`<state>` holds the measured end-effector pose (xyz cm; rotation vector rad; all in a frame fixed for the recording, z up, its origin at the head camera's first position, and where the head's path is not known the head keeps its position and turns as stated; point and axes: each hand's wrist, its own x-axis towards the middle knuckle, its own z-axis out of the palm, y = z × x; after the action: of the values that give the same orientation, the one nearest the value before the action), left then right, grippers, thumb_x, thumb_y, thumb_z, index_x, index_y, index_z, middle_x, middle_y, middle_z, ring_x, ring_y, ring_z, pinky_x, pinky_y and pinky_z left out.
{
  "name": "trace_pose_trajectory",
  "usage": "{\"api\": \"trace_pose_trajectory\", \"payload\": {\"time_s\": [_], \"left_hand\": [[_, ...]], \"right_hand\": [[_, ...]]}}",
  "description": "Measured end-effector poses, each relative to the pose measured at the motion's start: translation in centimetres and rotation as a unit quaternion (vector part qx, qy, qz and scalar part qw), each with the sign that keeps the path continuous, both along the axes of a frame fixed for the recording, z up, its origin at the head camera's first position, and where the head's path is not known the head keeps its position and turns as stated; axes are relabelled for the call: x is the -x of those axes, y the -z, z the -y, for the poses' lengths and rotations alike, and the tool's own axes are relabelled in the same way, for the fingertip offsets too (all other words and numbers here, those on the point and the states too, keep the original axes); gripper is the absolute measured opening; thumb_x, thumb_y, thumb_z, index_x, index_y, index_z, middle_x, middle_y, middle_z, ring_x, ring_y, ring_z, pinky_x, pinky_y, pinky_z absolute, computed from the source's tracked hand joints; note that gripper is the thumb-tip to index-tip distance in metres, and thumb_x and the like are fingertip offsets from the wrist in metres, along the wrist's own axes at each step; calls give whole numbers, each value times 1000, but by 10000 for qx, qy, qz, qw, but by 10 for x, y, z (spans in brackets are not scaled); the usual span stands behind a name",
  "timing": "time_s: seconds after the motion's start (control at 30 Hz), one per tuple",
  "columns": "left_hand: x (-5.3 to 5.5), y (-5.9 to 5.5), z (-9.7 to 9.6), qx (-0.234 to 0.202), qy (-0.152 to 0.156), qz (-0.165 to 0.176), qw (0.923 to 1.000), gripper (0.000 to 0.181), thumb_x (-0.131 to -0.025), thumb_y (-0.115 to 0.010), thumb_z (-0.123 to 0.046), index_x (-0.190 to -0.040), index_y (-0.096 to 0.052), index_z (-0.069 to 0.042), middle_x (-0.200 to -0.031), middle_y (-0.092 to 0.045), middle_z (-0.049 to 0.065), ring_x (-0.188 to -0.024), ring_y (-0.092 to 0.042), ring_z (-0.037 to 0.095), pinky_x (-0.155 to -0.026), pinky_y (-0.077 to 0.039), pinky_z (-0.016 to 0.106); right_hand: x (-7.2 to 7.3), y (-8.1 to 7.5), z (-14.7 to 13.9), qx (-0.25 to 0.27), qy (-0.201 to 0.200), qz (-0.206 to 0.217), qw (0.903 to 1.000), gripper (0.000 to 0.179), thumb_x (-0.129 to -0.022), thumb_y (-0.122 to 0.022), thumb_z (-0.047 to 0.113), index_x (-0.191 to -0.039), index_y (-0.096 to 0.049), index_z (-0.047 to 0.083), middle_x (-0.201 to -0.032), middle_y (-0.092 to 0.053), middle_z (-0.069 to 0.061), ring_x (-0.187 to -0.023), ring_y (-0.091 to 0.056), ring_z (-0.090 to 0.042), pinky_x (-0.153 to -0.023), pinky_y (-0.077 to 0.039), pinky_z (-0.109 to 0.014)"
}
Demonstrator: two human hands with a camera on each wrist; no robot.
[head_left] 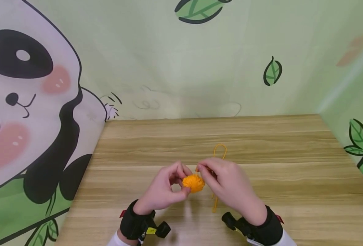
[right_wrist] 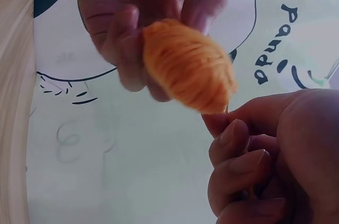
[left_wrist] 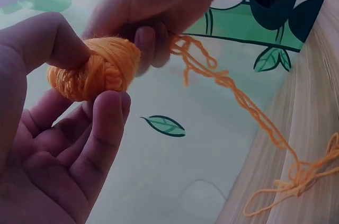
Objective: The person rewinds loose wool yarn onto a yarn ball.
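A small ball of orange yarn (head_left: 193, 183) is held above the table between the thumb and fingertips of my left hand (head_left: 164, 188). Close by on its right, my right hand (head_left: 232, 182) pinches the strand that runs from the ball, clearest in the right wrist view, where the ball (right_wrist: 188, 68) shows its wound threads. Loose yarn (left_wrist: 246, 99) trails from the right hand in twisted strands in the left wrist view. It ends in a tangled, looped heap (left_wrist: 299, 181) on the table. Part of the strand is hidden inside the right hand's curled fingers.
The wood-grain table (head_left: 276, 147) reaches back to a green printed backdrop (head_left: 156, 61) with a panda (head_left: 73, 119) at left and leaves. Each wrist wears a black strap; the left strap (head_left: 132, 223) and the right strap (head_left: 266, 229) both carry small cameras.
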<state>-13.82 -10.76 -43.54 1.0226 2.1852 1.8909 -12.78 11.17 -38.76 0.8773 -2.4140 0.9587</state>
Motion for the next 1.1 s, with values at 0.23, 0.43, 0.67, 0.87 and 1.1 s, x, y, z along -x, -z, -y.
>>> {"api": "trace_pose_trajectory", "payload": {"time_s": [0.23,0.43,0.67,0.87,1.1], "left_hand": [[-2,-4,4,-409,36,134,9991,27,-79,-69,5,-86,-46,-6,-102,-65,13,-82,-61,25,-69,-56,24],[-2,-4,5,-1185,79,556,9914,25,-83,-65,10,-89,-43,0,-104,-62,18,-78,-61,24,-68,-58,22],[-1,-4,6,-1801,-624,1022,9763,20,-93,-63,2,-93,-43,2,-107,-59,13,-80,-59,24,-67,-58,22],[4,0,1,-2000,-1697,1252,9568,22,-91,-67,1,-96,-45,1,-112,-61,18,-83,-61,28,-69,-59,26],[4,-2,-5,-1032,-2344,519,9653,22,-82,-70,10,-92,-51,6,-109,-63,20,-84,-67,27,-71,-60,28]], "right_hand": [[9,8,2,-326,-32,477,9983,14,-100,-59,24,-96,-72,21,-77,-58,13,-55,-42,-4,-47,-40,-23],[15,16,7,-839,-88,1030,9911,14,-100,-58,24,-103,-72,21,-76,-59,13,-56,-45,-6,-49,-42,-23],[11,22,17,-1335,-486,1335,9808,14,-100,-58,26,-87,-64,25,-57,-35,13,-47,-35,-4,-44,-27,-19],[2,22,24,-1599,-822,1038,9782,21,-102,-56,29,-81,-58,26,-57,-37,14,-49,-40,-3,-45,-26,-19],[-7,14,23,-1419,-1095,744,9810,27,-101,-55,26,-75,-48,26,-60,-34,14,-51,-38,-2,-47,-25,-18]]}}
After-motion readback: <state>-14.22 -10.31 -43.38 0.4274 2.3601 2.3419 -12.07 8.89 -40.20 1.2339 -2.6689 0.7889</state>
